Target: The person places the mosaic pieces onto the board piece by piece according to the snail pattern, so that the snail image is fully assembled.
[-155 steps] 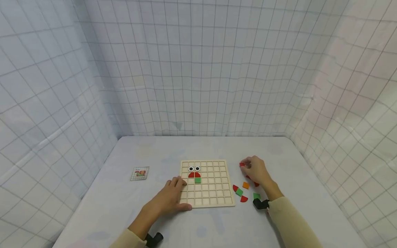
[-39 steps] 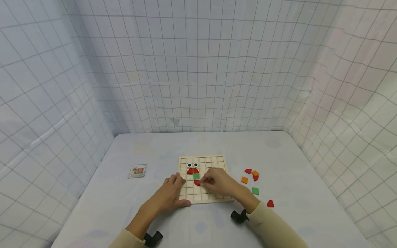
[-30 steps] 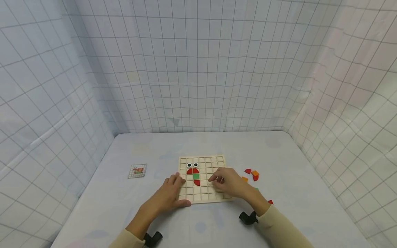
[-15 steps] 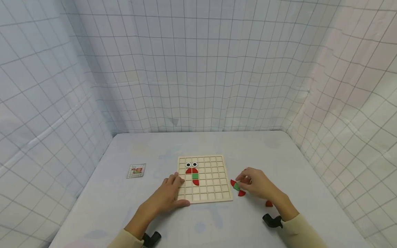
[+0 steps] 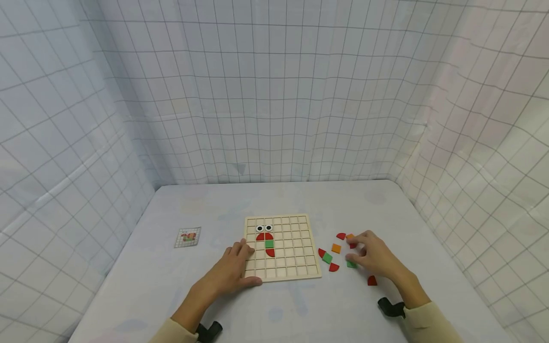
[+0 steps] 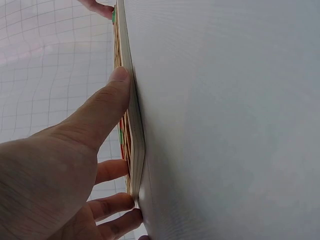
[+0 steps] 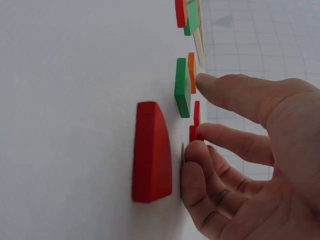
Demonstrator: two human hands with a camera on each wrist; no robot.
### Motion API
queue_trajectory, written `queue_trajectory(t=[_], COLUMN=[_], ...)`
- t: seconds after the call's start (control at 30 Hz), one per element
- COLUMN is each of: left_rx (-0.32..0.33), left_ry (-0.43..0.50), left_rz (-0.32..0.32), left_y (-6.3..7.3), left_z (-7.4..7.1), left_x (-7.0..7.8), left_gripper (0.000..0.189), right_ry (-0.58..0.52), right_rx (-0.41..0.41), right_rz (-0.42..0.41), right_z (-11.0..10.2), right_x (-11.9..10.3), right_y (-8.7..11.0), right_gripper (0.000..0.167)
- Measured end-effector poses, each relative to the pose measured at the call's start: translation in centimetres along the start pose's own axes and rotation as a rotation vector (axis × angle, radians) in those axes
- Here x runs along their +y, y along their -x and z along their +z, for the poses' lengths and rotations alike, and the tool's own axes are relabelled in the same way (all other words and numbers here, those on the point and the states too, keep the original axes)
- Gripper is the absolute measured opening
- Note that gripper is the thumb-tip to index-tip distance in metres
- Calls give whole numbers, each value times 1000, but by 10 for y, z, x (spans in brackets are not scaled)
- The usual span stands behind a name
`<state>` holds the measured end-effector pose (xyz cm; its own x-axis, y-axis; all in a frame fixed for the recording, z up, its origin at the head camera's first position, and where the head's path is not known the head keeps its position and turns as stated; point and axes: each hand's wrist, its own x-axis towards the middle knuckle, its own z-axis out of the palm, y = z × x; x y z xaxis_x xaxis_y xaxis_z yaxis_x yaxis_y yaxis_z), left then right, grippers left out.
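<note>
My left hand (image 5: 231, 269) rests at the near-left corner of a wooden grid board (image 5: 296, 247), thumb along its front edge and fingers at its left side. On the board sit two eye tiles (image 5: 263, 228), two red quarter-round tiles (image 5: 264, 236), a green square (image 5: 269, 244) and a red quarter-round (image 5: 270, 253) below it. My right hand (image 5: 373, 255) hovers over loose tiles on the right, thumb and index finger spread apart. In the right wrist view the thumb is close by a green square tile (image 7: 182, 87), the index fingertip at a red tile (image 7: 193, 133).
Between the board and right hand lie a red tile, a green square (image 5: 327, 257), another red tile (image 5: 334, 267) and an orange square (image 5: 336, 248). A red quarter-round (image 5: 372, 281) lies under the right wrist. A small picture card (image 5: 188, 237) lies left of the board.
My right hand set a red quarter-round below the green square on the board, let go and moved right to the loose tiles. My left hand has stayed at the board's corner.
</note>
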<state>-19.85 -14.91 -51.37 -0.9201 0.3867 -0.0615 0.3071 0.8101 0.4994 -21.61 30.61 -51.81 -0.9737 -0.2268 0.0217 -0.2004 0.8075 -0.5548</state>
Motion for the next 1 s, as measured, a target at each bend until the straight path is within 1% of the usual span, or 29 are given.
queue_trajectory(t=[0.13,0.23,0.37,0.5,0.6,0.7,0.83,1.0], left_rx=[-1,0,4,6,6,6,5,7], left_ry=[6,10,5,-6,-8,-8,-10,-8], left_rz=[1,7,9,5,3,-1,-7,2], left_y=[1,1,1,0,-1,0,-1,-1], left_z=[0,1,2,2,2,2,2,2], left_x=[0,-1,-2,-2,-2,-2,-2,-2], left_gripper=[94,93,94,96,96,95,95,94], right_ry=[13,21,-16,-59,-83,-112,-140,-137], right_rx=[16,9,-28,-81,-122,-152,-162,-157], right_rz=[0,4,3,-40,-80,-95,-109,-126], right_z=[0,1,-1,-4,-7,-9,-10,-10], right_x=[2,3,4,5,7,10,12,12], right_y=[1,1,3,6,7,9,8,8], right_gripper=[58,61,50,37,30,26,24,22])
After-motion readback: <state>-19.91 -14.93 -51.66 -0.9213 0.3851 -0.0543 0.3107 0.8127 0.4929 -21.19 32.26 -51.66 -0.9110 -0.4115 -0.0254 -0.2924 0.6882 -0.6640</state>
